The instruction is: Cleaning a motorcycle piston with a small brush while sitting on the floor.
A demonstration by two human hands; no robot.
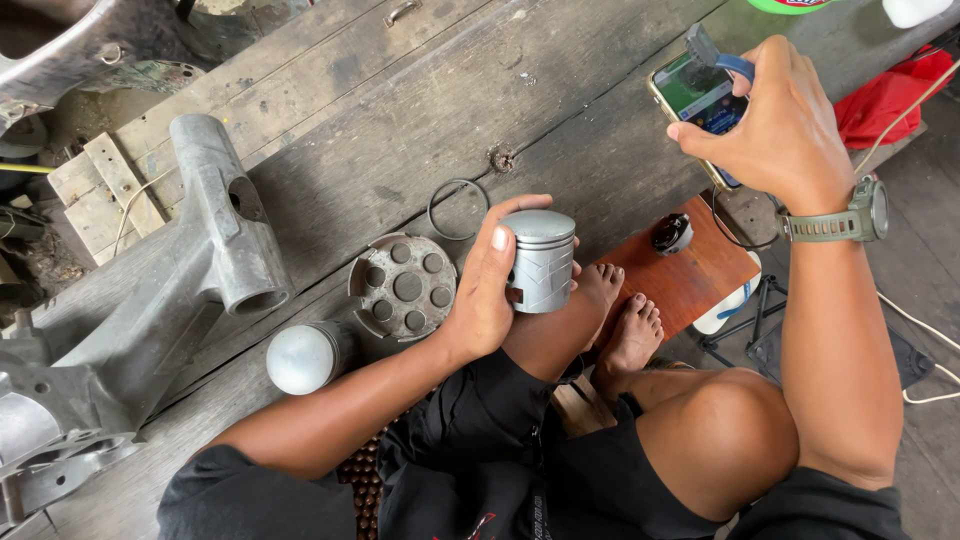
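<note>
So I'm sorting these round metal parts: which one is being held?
The grey ribbed metal piston, gripped in the left hand. The perforated disc and smooth dome-topped cylinder lie untouched on the wooden floor.

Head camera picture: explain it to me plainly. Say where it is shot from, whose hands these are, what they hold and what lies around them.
The view comes from a camera worn on a person's head, looking down at their own lap, bare feet and hands; no machine is involved. The left hand grips a grey metal piston, held upright. The right hand, with a green wristwatch, holds up a phone whose screen is lit. On the wooden floor lie a thin wire ring, a round metal disc with holes, a silver dome-topped part and a large grey metal casting. A small reddish board carries a little dark object.
</note>
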